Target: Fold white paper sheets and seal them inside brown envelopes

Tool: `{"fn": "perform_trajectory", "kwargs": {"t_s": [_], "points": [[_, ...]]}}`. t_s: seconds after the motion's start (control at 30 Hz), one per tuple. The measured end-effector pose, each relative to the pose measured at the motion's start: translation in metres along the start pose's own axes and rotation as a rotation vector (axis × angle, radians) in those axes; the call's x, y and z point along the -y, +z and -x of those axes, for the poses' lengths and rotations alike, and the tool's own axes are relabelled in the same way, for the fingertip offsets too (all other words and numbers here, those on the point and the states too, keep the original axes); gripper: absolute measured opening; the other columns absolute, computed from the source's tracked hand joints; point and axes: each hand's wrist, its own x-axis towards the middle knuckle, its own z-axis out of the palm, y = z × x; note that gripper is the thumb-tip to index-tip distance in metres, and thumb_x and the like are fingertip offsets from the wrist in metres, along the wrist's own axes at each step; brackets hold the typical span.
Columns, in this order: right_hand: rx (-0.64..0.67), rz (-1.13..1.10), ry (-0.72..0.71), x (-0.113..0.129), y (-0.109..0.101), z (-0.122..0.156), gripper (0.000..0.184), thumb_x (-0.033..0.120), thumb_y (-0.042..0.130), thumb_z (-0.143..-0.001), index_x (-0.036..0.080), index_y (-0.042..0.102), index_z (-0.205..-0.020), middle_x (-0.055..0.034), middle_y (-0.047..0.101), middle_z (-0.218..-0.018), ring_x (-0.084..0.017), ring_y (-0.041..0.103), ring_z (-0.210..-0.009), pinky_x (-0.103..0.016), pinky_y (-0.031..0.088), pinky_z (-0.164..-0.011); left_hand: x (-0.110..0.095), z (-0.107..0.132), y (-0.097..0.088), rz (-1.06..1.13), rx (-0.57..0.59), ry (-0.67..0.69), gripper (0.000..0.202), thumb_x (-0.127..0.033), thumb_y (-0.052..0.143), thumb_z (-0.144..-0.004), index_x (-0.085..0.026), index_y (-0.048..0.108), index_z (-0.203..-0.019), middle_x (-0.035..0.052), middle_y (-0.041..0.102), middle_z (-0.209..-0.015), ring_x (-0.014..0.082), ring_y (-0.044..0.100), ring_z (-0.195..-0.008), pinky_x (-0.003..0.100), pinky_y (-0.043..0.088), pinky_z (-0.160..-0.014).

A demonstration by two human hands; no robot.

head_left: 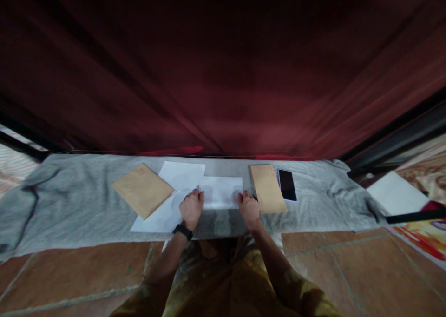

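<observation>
A white sheet of paper [222, 192], seemingly folded, lies across the middle of the grey cloth in front of me. My left hand [191, 208] is closed at its left edge, thumb towards the paper. At the opposite edge my right hand [249, 208] is closed in the same way, its fingers curled. Larger white sheets [183, 175] spread out to the left, partly under a brown envelope [143, 191] that lies at an angle. Just right of my right hand rests a narrower brown envelope [268, 189]. A small dark item beside that hand is too blurred to name.
A phone with a dark screen [287, 185] lies beyond the right envelope. Grey cloth [327, 196] covers the long, narrow surface. Behind it hangs a dark red curtain [223, 84], with dark bars [400, 135] at the sides. Brown floor tiles [87, 275] show below.
</observation>
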Motion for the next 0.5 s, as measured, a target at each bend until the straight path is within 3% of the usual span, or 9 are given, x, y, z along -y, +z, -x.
{"fn": "perform_trajectory", "kwargs": {"t_s": [0.5], "points": [[0.011, 0.045, 0.021, 0.0048, -0.0043, -0.0058, 0.035, 0.033, 0.043, -0.104, 0.009, 0.064, -0.119, -0.0179, 0.075, -0.082, -0.027, 0.075, -0.077, -0.034, 0.056, -0.067, -0.0019, -0.0065, 0.0053, -0.020, -0.026, 0.044, 0.044, -0.040, 0.029, -0.102, -0.014, 0.063, -0.112, 0.0155, 0.073, -0.089, 0.0268, 0.071, -0.093, 0.033, 0.050, -0.074]]}}
